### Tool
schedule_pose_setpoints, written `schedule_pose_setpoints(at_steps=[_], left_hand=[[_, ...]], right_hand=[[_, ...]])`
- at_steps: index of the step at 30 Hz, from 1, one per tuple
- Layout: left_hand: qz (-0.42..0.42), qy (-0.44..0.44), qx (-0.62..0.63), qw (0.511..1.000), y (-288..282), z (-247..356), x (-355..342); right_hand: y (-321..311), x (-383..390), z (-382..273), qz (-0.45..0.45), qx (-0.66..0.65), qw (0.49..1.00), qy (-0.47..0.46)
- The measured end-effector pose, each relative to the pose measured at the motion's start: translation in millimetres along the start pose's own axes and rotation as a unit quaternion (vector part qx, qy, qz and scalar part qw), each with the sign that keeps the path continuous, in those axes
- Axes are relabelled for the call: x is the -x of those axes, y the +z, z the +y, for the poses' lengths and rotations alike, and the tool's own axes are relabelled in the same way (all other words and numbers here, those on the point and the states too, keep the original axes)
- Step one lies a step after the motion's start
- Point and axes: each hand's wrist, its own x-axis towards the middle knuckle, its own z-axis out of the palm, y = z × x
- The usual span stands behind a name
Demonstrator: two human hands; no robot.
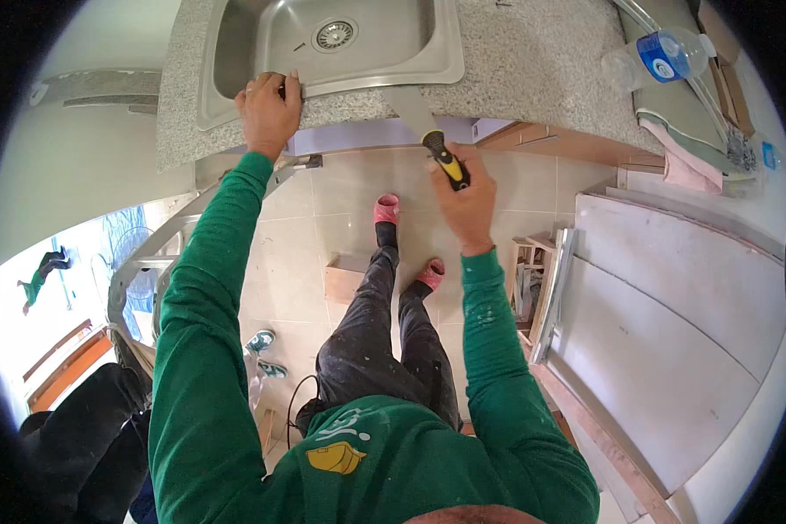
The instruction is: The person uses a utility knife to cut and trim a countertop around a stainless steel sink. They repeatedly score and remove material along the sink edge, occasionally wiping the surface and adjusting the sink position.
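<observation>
My right hand (465,194) is wrapped round the yellow and black handle of a putty knife (413,108). Its flat metal blade lies against the front rim of the stainless steel sink (451,70), near the sink's right front corner. At the sink's front left, my left hand (269,112) rests on the rim with its fingers curled in. A small dark bit shows between thumb and fingers, too little of it to name. The basin has a round drain strainer (334,35), and a small dark sliver (299,46) lies beside it.
Speckled stone countertop (533,65) surrounds the sink. A plastic bottle (668,57) and a pink cloth (686,157) lie at its right end. Large boards (672,306) lean at the right near a wooden crate (530,284). A ladder (148,253) stands left; a wooden box (345,278) sits on the floor.
</observation>
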Motion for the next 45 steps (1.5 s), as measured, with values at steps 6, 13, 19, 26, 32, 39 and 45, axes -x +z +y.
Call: schedule_pose_setpoints(at_steps=[6, 13, 19, 26, 32, 39, 45], left_hand=[[0.008, -0.010, 0.049, 0.999, 27.6, 17.4, 29.1], [0.034, 0.018, 0.030, 0.999, 19.5, 8.6, 12.0], [0.028, 0.020, 0.032, 0.999, 12.1, -9.7, 2.2], [0.060, 0.042, 0.037, 0.997, 16.3, -15.0, -2.6], [0.036, 0.012, 0.050, 0.998, 8.2, -13.7, -0.5], [0.023, 0.014, 0.047, 0.999, 2.2, -7.2, -5.2], [0.021, -0.007, 0.070, 0.997, -3.4, -5.9, 0.4]], right_hand=[[-36.9, 1.7, -6.2, -0.049, 0.025, 0.996, 0.066], [77.4, 41.5, -10.8, 0.118, -0.096, 0.985, 0.078], [161.3, 44.3, -50.0, 0.153, -0.336, 0.918, 0.146], [170.3, 35.1, -28.3, 0.051, -0.420, 0.880, 0.217], [82.6, -0.9, -28.1, -0.198, -0.433, 0.820, 0.317], [57.8, -31.3, -13.3, -0.333, -0.573, 0.616, 0.425], [-14.9, -75.6, -5.7, -0.408, -0.387, 0.676, 0.477]])
